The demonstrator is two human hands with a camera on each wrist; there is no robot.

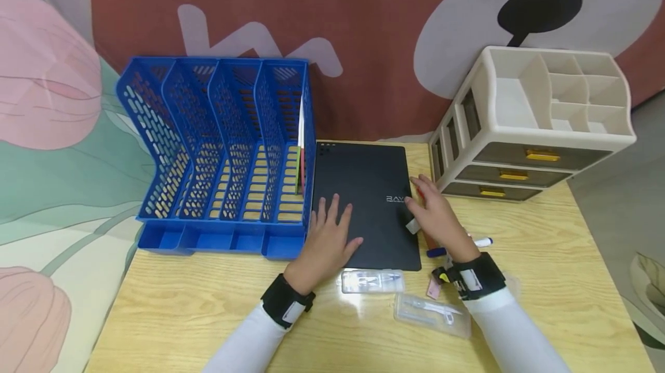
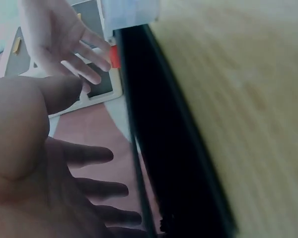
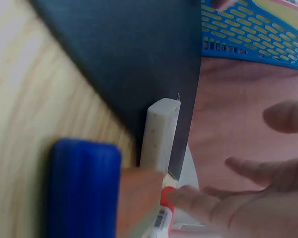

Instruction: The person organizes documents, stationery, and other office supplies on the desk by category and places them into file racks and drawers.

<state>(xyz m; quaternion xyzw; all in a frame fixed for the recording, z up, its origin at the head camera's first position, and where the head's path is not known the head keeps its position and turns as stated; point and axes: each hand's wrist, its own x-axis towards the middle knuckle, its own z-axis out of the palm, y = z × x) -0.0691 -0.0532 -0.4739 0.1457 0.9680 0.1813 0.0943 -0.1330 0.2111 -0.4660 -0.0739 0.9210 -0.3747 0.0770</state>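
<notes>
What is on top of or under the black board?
In the head view, the left hand, right hand and a white block overlap the black board, which bears white lettering. Anything beneath it is covered and cannot be seen.

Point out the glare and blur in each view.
Head: a bright reflection on the wooden tabletop, below the upper clear case; left wrist: the wood grain blurs and the black folder nearly loses detail; right wrist: the nearest blue object is out of focus.

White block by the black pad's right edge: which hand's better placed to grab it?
Right, likely: the right hand is beside the white block; the left hand is over the lower left of the black pad.
</notes>
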